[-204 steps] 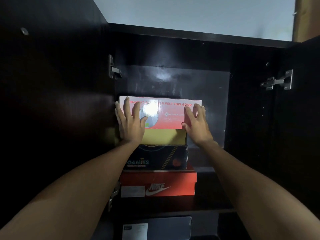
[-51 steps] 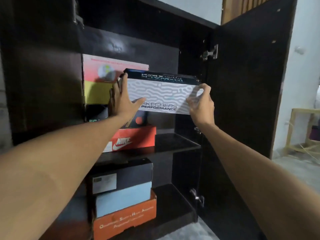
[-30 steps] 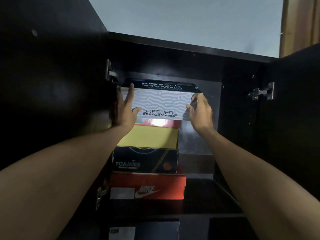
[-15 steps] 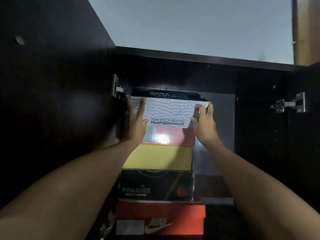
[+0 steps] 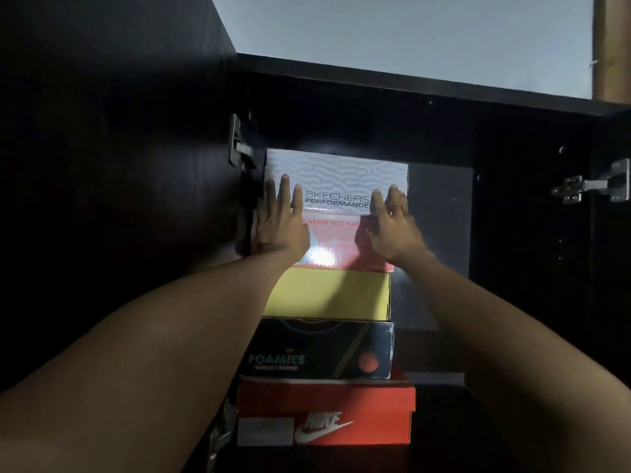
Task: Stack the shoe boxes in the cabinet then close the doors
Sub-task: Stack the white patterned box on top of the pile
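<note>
Head view: your hands are flat on the stack.
Left hand (image 5: pixel 281 223): fingers spread, on box fronts.
Right hand (image 5: pixel 392 227): same.
Skechers box (image 5: pixel 336 179): tops the stack in cabinet (image 5: pixel 512 233).

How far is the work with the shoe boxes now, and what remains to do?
Done: five boxes stand stacked, from the Nike box up to the Skechers box. In hand: the left hand and right hand press flat, fingers open, against the top boxes' fronts. Left: closing the doors; the left door is wide open.
</note>
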